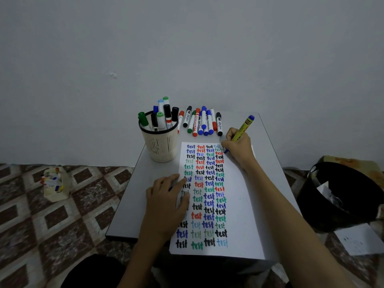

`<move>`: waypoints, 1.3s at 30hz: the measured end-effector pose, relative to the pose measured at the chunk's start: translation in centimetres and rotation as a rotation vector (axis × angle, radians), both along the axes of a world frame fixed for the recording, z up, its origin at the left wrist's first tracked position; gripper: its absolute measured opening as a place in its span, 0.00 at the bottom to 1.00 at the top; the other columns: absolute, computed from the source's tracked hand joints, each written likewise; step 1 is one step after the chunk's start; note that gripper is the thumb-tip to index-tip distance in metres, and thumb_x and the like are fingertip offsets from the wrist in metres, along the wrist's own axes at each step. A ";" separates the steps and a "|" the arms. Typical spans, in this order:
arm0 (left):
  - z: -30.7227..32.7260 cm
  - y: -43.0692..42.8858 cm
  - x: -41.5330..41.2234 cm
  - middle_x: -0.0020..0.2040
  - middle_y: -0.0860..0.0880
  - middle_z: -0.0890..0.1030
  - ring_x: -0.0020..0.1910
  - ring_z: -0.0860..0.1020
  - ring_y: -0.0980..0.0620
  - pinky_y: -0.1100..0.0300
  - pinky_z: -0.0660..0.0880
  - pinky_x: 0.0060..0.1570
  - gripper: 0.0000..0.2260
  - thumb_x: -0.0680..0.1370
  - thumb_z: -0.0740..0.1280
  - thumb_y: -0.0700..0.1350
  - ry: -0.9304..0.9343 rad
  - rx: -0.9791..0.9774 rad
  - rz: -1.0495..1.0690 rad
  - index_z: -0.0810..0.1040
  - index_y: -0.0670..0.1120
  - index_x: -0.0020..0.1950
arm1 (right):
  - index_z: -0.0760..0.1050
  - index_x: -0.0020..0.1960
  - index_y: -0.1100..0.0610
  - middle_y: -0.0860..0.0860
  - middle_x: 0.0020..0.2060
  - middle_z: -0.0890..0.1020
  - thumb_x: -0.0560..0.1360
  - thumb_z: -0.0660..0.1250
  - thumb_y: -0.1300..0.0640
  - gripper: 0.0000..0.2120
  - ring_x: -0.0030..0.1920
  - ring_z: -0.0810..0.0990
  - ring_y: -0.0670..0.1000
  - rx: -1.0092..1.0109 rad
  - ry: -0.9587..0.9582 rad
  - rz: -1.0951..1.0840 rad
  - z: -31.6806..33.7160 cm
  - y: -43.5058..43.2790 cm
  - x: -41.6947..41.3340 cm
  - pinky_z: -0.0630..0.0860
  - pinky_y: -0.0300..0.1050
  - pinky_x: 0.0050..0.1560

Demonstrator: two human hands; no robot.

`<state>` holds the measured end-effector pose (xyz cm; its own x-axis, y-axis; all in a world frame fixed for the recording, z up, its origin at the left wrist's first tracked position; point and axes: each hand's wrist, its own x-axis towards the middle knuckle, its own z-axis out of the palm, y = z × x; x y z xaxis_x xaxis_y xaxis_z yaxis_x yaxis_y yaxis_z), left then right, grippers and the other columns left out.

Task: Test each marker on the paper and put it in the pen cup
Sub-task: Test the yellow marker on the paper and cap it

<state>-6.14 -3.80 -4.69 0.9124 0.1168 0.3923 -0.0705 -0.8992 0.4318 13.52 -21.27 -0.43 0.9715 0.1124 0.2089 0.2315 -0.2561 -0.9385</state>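
A white paper (pixel 239 204) lies on the small grey table (pixel 133 204), filled with columns of the word "test" in several colours. My right hand (pixel 239 149) grips a yellow marker (pixel 242 129) with a blue end, its blue tip touching the paper's upper right part. My left hand (pixel 168 196) rests flat on the paper's left edge, fingers spread. A cream pen cup (pixel 160 144) with a black rim stands at the table's far left, holding several markers. Several loose markers (pixel 200 121) lie in a row at the table's far edge.
A black bin (pixel 340 196) with crumpled paper stands on the floor to the right, a white sheet (pixel 359 240) beside it. A small cream box (pixel 56 183) of coloured markers sits on the tiled floor to the left. A grey wall rises behind the table.
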 end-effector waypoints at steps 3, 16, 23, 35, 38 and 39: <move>-0.1 0.0 0.0 0.66 0.52 0.72 0.64 0.62 0.55 0.57 0.58 0.57 0.25 0.75 0.51 0.59 0.003 0.003 0.003 0.73 0.51 0.66 | 0.65 0.31 0.57 0.52 0.28 0.70 0.68 0.65 0.76 0.17 0.26 0.71 0.41 0.028 0.010 -0.008 -0.2 -0.3 0.3 0.71 0.32 0.30; 0.0 0.0 -0.1 0.65 0.53 0.72 0.64 0.62 0.55 0.59 0.55 0.57 0.24 0.75 0.52 0.59 -0.002 -0.001 0.002 0.73 0.51 0.66 | 0.65 0.32 0.57 0.52 0.29 0.70 0.68 0.65 0.76 0.17 0.30 0.71 0.46 0.002 -0.006 -0.016 -0.4 -0.3 0.5 0.72 0.33 0.31; 0.0 0.1 -0.1 0.65 0.53 0.73 0.64 0.63 0.55 0.58 0.56 0.58 0.24 0.75 0.52 0.59 -0.007 -0.011 0.004 0.74 0.51 0.66 | 0.65 0.32 0.56 0.51 0.29 0.69 0.68 0.64 0.75 0.17 0.30 0.69 0.47 0.034 -0.024 -0.074 -0.6 -0.4 0.5 0.70 0.33 0.30; 0.1 -0.1 -0.1 0.65 0.52 0.73 0.63 0.63 0.54 0.56 0.58 0.57 0.23 0.75 0.53 0.58 -0.010 -0.013 0.003 0.74 0.50 0.65 | 0.65 0.31 0.56 0.52 0.28 0.69 0.68 0.65 0.76 0.18 0.27 0.69 0.43 0.087 -0.014 -0.085 -0.4 -0.7 0.3 0.71 0.33 0.30; 0.1 0.0 -0.2 0.65 0.52 0.73 0.63 0.63 0.54 0.56 0.58 0.57 0.24 0.76 0.53 0.58 -0.008 -0.005 0.005 0.74 0.51 0.66 | 0.64 0.32 0.56 0.51 0.28 0.69 0.69 0.65 0.75 0.18 0.26 0.68 0.41 0.065 -0.023 -0.113 -0.5 -0.6 0.4 0.69 0.31 0.29; 0.1 0.0 -0.2 0.65 0.52 0.73 0.64 0.63 0.54 0.57 0.58 0.57 0.24 0.76 0.53 0.58 -0.005 -0.008 0.004 0.74 0.51 0.66 | 0.64 0.32 0.56 0.51 0.28 0.68 0.69 0.64 0.75 0.18 0.26 0.69 0.42 0.037 -0.028 -0.110 -0.4 -0.5 0.3 0.69 0.31 0.29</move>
<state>-6.31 -3.84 -4.58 0.9098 0.1239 0.3961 -0.0689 -0.8961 0.4386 13.85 -21.74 -0.84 0.9713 -0.0026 0.2380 0.2300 -0.2463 -0.9415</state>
